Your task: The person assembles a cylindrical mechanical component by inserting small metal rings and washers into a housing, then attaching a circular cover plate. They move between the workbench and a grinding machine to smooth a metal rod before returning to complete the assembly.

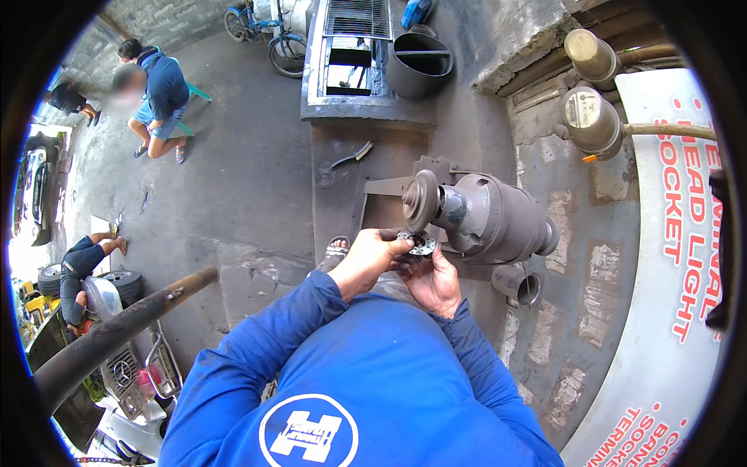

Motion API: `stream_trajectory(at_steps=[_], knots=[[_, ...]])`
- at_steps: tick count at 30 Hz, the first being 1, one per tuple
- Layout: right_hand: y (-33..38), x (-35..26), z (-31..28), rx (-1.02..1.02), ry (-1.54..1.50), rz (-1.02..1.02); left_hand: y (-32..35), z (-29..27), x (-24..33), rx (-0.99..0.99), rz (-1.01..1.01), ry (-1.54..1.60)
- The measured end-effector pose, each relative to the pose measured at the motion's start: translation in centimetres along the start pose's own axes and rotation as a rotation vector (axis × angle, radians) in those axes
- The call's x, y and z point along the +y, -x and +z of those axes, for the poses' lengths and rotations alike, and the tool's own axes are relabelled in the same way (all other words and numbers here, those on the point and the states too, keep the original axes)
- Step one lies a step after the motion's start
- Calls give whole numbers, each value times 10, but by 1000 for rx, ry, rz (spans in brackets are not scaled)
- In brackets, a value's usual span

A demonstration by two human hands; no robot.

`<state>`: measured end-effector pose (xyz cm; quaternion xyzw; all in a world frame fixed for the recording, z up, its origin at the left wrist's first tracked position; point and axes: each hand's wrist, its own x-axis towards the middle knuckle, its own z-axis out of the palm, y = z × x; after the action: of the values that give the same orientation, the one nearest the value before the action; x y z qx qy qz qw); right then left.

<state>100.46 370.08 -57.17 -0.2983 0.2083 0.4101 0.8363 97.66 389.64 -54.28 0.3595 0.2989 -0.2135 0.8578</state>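
Observation:
Both of my hands are closed around a small round metal plate with holes (420, 244), close to my belly. My left hand (367, 261) grips its left side, thumb and fingers at the rim. My right hand (436, 285) pinches it from the lower right, with some fingers hidden beneath. Just beyond the plate is the round wheel (420, 201) of a grey bench grinder (498, 214); I cannot tell whether plate and wheel touch. Dark smudges mark my fingers.
A brush (354, 154) lies past the grinder, before a dark bucket (420, 66) and a metal frame (311, 86). Right of my hands sits a can (515, 285). A rusty pipe (128, 331) slants at left. Other people (165, 89) are farther left, near a blue bicycle (264, 29).

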Motion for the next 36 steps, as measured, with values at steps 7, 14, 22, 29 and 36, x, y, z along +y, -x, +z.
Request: stream_trajectory(at_steps=[7,14,22,29,36], knots=[[-3,4,-2,-169,80,2,7,-9,-3,-24,19,15],[13,-9,-18,-69,143,-26,9,-9,-5,-162,-75,5],[1,-5,3,53,125,-107,-14,-1,-17,-55,-119,170],[-21,8,22,54,69,-19,-13,-14,-13,77,-56,295],[1,7,13,32,59,-47,-1,2,-6,19,-65,156]])
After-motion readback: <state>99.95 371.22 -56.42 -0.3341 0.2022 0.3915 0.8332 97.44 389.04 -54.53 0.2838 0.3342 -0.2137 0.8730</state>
